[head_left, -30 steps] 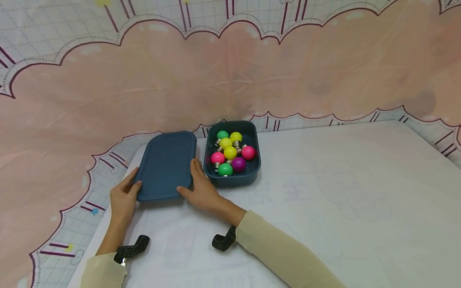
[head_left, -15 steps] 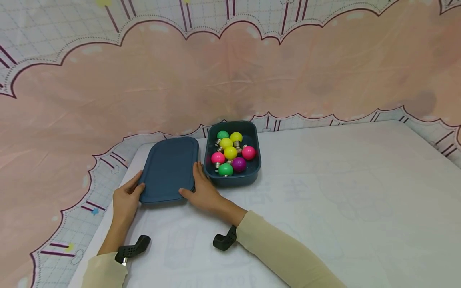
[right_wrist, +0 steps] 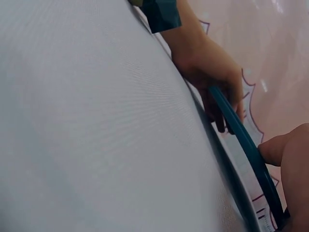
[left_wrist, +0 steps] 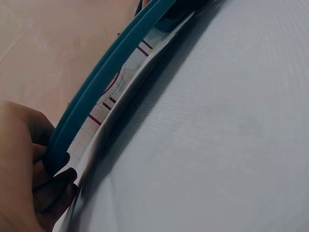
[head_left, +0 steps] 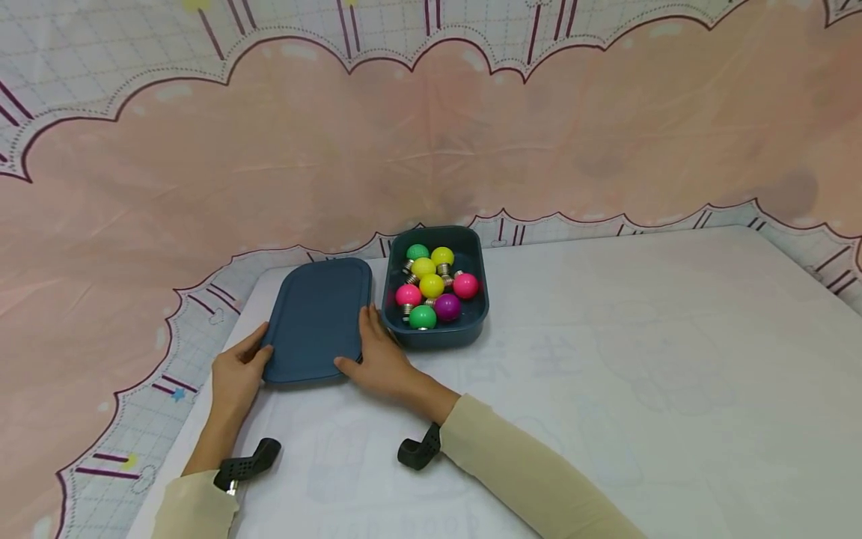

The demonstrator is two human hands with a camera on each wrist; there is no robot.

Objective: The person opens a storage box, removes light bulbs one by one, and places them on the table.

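Observation:
A dark blue rectangular lid [head_left: 318,320] lies level between both hands in the head view. My left hand [head_left: 236,374] pinches its near left corner, thumb on top and fingers curled beneath, as the left wrist view shows. At the right edge my right hand [head_left: 382,359] grips it, thumb over the top and fingers along the side. Both wrist views show a gap between the lid's near edge [left_wrist: 104,79] and the table. Just right of the right fingertips stands a matching dark blue box [head_left: 438,339], uncovered, with several coloured light bulbs [head_left: 432,286] inside: yellow, pink, green and purple.
The white-covered table [head_left: 640,374] stretches far to the right of the box. Its left edge runs close beside the left forearm. Behind it hangs a patterned peach cloth [head_left: 431,142]. A black strap-on camera mount [head_left: 248,464] sits at each wrist.
The lid has come slightly nearer and lower, shifting a little right, with both hands moving along with it. Most of this happened in the first half second. The box and bulbs have stayed put.

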